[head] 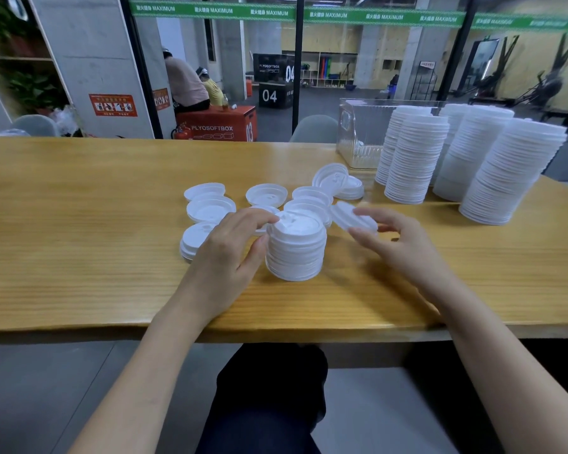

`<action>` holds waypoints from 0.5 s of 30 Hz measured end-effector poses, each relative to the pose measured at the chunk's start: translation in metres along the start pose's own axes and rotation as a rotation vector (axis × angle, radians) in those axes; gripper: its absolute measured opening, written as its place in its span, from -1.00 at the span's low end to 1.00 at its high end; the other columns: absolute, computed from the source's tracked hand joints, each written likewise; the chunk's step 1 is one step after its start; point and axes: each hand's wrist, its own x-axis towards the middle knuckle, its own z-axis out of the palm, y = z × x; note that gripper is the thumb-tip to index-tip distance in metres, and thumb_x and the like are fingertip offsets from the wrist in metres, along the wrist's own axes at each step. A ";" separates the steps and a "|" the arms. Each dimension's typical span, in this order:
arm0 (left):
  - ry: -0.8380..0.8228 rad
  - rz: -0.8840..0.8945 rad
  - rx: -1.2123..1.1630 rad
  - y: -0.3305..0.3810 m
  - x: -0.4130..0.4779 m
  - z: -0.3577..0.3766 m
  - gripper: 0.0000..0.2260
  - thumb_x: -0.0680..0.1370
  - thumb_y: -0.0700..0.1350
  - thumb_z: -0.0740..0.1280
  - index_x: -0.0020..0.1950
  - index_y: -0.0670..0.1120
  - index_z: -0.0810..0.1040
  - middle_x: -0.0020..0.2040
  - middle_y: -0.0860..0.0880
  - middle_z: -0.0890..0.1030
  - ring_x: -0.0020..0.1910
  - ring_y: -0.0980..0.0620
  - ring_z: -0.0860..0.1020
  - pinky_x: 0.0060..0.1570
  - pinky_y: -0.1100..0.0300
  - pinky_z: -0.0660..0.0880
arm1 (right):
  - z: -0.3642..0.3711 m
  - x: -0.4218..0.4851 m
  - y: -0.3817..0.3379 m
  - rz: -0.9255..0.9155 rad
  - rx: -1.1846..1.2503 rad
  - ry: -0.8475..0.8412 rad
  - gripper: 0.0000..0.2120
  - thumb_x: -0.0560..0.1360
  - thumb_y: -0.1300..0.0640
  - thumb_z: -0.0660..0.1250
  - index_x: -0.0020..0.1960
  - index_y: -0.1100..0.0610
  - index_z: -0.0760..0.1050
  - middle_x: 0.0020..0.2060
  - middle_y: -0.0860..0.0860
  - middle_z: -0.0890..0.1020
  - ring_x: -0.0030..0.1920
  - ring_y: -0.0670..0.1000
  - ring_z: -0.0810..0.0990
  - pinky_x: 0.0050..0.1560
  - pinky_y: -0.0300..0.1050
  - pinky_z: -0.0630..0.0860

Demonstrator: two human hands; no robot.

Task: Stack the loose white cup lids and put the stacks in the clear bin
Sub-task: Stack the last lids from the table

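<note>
This is a gym lounge. Beyond the glass wall [276,37] stand numbered plyo boxes [217,124], exercise machines [551,83] and a green MAXIMUM banner [210,9]. A wooden surface [79,224] faces them.

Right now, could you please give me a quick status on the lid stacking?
Left hand grips short stack. Right hand holds single lid beside it. Loose lids lie on table. Tall stacks stand before clear bin.

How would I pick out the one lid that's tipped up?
On the wooden table, look just in front of the clear bin, left of the tall lid stacks. There a single white lid is propped up on its edge against a flat lid, while the loose lids beside it lie flat.
</note>
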 end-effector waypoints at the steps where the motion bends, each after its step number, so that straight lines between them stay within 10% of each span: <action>1: -0.002 -0.007 -0.005 0.000 0.000 0.000 -0.72 0.61 -0.11 0.18 0.28 -0.12 0.50 0.20 0.10 0.53 0.16 0.08 0.52 0.19 0.24 0.41 | 0.001 0.001 -0.007 -0.010 0.056 0.013 -0.71 0.47 -0.04 0.46 0.19 -0.12 0.59 0.11 -0.23 0.63 0.15 -0.09 0.54 0.07 -0.29 0.40; 15: 0.003 -0.038 -0.010 -0.002 -0.001 0.001 -0.67 0.60 -0.10 0.20 0.35 -0.10 0.46 0.25 0.05 0.51 0.20 0.08 0.48 0.20 0.34 0.34 | 0.033 0.011 -0.041 -0.288 -0.014 -0.230 -0.68 0.41 0.09 0.54 0.15 -0.01 0.63 0.08 -0.33 0.58 0.22 -0.38 0.46 0.24 -0.43 0.27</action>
